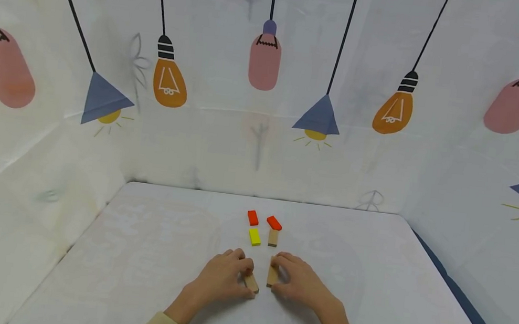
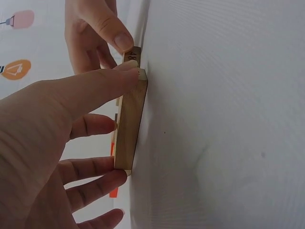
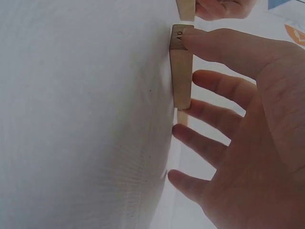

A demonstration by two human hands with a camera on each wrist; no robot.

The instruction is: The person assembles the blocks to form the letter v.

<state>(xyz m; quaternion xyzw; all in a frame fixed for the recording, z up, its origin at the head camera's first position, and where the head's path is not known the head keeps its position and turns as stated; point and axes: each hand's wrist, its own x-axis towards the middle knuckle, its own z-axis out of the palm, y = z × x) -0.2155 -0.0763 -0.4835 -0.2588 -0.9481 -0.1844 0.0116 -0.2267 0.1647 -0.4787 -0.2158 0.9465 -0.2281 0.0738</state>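
My left hand (image 1: 224, 274) pinches one plain block (image 1: 252, 284) end to end, thumb at the near end, fingertips at the far end; it lies angled on the surface (image 1: 136, 254). My right hand (image 1: 299, 277) has a second plain block (image 1: 272, 276) the same way, set nearly straight away from me, dark marks on its near end. A narrow gap parts the two. Both look like wood: I'd expect them light, stiff and hardly fragile, though smooth faces could slide under a loose pinch. The ends seem the best hold, leaving the long inner sides free.

Just beyond sit a yellow block (image 1: 255, 237) and a third plain block (image 1: 272, 238), then two red blocks (image 1: 253, 218), (image 1: 274, 222), so forward room is short. Sideways is roomier, the side edges well apart from my fingers. Behind the far edge rises a lamp-patterned sheet (image 1: 213, 146).
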